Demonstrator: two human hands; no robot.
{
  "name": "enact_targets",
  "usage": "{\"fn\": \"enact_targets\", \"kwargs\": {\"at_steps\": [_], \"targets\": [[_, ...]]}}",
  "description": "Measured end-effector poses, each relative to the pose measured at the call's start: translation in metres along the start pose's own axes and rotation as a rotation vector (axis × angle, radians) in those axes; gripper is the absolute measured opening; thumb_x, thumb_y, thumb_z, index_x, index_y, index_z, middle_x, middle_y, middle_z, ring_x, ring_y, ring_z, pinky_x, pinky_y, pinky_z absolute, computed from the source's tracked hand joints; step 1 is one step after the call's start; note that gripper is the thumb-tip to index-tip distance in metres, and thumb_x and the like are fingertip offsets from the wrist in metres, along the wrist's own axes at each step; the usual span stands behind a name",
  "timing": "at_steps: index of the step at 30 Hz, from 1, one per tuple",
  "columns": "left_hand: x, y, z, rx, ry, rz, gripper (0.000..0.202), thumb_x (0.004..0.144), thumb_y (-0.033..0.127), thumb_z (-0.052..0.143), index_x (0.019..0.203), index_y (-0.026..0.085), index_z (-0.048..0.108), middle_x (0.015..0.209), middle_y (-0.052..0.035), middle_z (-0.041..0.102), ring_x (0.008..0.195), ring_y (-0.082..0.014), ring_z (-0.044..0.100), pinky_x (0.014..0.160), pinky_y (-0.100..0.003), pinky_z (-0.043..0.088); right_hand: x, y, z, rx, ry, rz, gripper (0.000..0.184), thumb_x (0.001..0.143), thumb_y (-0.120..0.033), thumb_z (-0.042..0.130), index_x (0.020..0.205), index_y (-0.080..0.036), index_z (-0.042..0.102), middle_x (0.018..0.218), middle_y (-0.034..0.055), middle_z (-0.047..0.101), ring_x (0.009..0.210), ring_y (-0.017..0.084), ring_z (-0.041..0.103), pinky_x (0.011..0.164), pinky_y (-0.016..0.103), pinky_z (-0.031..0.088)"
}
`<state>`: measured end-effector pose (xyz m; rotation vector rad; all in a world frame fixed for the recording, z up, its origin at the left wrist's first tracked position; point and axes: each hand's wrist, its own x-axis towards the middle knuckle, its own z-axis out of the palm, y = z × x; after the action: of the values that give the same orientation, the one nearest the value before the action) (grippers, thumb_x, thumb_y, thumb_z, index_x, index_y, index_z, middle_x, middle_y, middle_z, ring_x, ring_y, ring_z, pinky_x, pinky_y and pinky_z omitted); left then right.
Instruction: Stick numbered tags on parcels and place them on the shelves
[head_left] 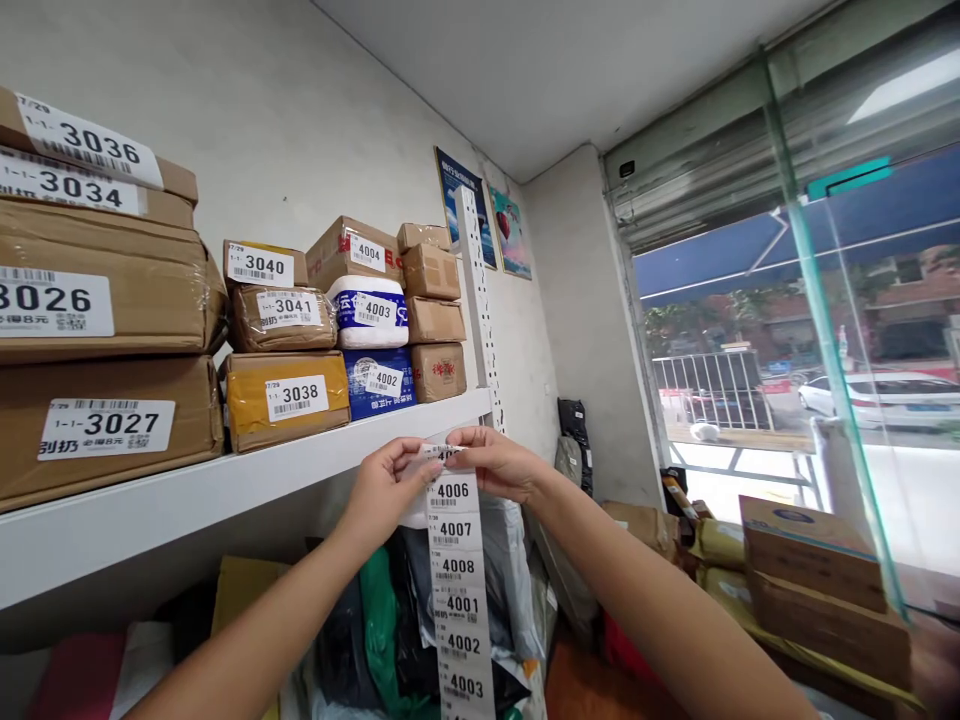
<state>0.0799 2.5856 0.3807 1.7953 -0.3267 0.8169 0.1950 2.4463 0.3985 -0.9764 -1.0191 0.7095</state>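
Note:
A long strip of numbered labels (459,570) hangs down from between my two hands, just below the shelf edge. My left hand (394,482) pinches its top end from the left. From the right, my right hand (499,462) grips the same end with thumb and forefinger, partly covering the topmost label. Below the fingers the printed numbers 4006, 4007, 4008, 4001, 4002 and 4003 can be read. On the shelf above stand a box labelled 4004 (356,250), a white and blue pack labelled 4003 (371,312) and a blue box labelled 4002 (379,382).
The white shelf (300,455) carries stacked cartons, including a large one marked 3027 (105,430). Unlabelled small boxes (437,320) sit by the white upright post (480,300). Bagged parcels (382,620) lie underneath. More cartons (814,560) are piled at right beside the glass door.

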Motion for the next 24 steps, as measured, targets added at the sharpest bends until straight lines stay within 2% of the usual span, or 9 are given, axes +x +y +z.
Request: {"fn": "enact_targets", "kwargs": {"at_steps": [2, 6, 9, 12, 14, 17, 19, 21, 24], "targets": [[-0.002, 0.000, 0.006, -0.036, 0.074, -0.024, 0.031, 0.071, 0.043, 0.076, 0.082, 0.016, 0.066, 0.080, -0.0052, 0.071, 0.075, -0.0198, 0.064, 0.070, -0.027, 0.049, -0.001, -0.001, -0.002, 0.009, -0.016, -0.013, 0.032, 0.049, -0.017, 0.090, 0.067, -0.015, 0.064, 0.065, -0.0004, 0.070, 0.060, 0.010, 0.065, 0.062, 0.022, 0.051], [-0.007, -0.002, 0.009, 0.095, 0.044, 0.071, 0.029, 0.083, 0.045, 0.064, 0.085, 0.016, 0.066, 0.079, -0.0034, 0.068, 0.077, -0.0180, 0.061, 0.071, -0.026, 0.047, 0.003, -0.002, -0.007, -0.051, -0.049, -0.080, 0.032, 0.053, -0.029, 0.090, 0.066, -0.015, 0.064, 0.065, -0.0018, 0.068, 0.061, 0.010, 0.063, 0.063, 0.023, 0.051], [-0.008, -0.008, 0.007, 0.056, 0.138, 0.012, 0.034, 0.083, 0.051, 0.062, 0.084, 0.017, 0.062, 0.069, 0.0005, 0.061, 0.062, -0.0131, 0.054, 0.057, -0.022, 0.042, 0.007, 0.001, -0.005, -0.289, 0.064, -0.293, 0.034, 0.052, -0.035, 0.090, 0.069, -0.017, 0.067, 0.065, -0.0016, 0.067, 0.060, 0.010, 0.060, 0.060, 0.024, 0.049], [-0.004, -0.012, 0.007, 0.034, 0.259, -0.043, 0.042, 0.078, 0.057, 0.065, 0.074, 0.018, 0.051, 0.056, 0.0062, 0.049, 0.048, -0.0092, 0.042, 0.046, -0.020, 0.032, 0.010, 0.002, 0.003, -0.570, 0.195, -0.571, 0.030, 0.060, -0.041, 0.086, 0.069, -0.018, 0.069, 0.068, 0.0012, 0.067, 0.063, 0.013, 0.060, 0.062, 0.028, 0.048], [-0.002, -0.011, 0.009, 0.012, 0.275, -0.026, 0.042, 0.076, 0.056, 0.069, 0.076, 0.019, 0.051, 0.060, 0.0056, 0.053, 0.051, -0.0099, 0.046, 0.048, -0.020, 0.036, 0.012, 0.000, 0.008, -0.678, 0.217, -0.699, 0.026, 0.065, -0.042, 0.082, 0.069, -0.019, 0.071, 0.071, 0.0028, 0.067, 0.066, 0.014, 0.060, 0.063, 0.029, 0.049], [0.000, -0.002, 0.010, -0.083, 0.205, -0.058, 0.043, 0.072, 0.053, 0.074, 0.093, 0.018, 0.060, 0.077, -0.0006, 0.067, 0.063, -0.0150, 0.059, 0.058, -0.025, 0.047, 0.021, -0.009, 0.008, -0.659, 0.240, -0.785, 0.024, 0.066, -0.042, 0.081, 0.068, -0.020, 0.072, 0.071, 0.0033, 0.068, 0.068, 0.016, 0.062, 0.065, 0.031, 0.050], [-0.001, 0.004, 0.009, -0.103, 0.161, -0.085, 0.046, 0.069, 0.051, 0.077, 0.097, 0.017, 0.064, 0.082, -0.0039, 0.070, 0.070, -0.0188, 0.063, 0.064, -0.028, 0.050, 0.034, -0.018, 0.000, -0.588, 0.308, -0.819, 0.024, 0.065, -0.043, 0.081, 0.070, -0.021, 0.071, 0.071, 0.0032, 0.069, 0.068, 0.017, 0.062, 0.066, 0.032, 0.051], [-0.003, 0.007, 0.006, -0.053, 0.133, -0.089, 0.042, 0.070, 0.050, 0.076, 0.093, 0.016, 0.066, 0.081, -0.0048, 0.070, 0.075, -0.0214, 0.065, 0.067, -0.029, 0.050, 0.051, -0.028, -0.014, -0.567, 0.415, -0.870, 0.025, 0.067, -0.043, 0.078, 0.073, -0.020, 0.069, 0.072, 0.0029, 0.068, 0.067, 0.016, 0.060, 0.066, 0.031, 0.050], [-0.011, 0.008, 0.000, 0.093, 0.129, -0.035, 0.034, 0.079, 0.051, 0.069, 0.087, 0.018, 0.066, 0.077, -0.0025, 0.067, 0.075, -0.0199, 0.062, 0.069, -0.028, 0.048, 0.073, -0.041, -0.036, -0.748, 0.549, -0.915, 0.023, 0.072, -0.042, 0.072, 0.075, -0.020, 0.066, 0.073, 0.0021, 0.066, 0.065, 0.014, 0.056, 0.066, 0.030, 0.047]]}}
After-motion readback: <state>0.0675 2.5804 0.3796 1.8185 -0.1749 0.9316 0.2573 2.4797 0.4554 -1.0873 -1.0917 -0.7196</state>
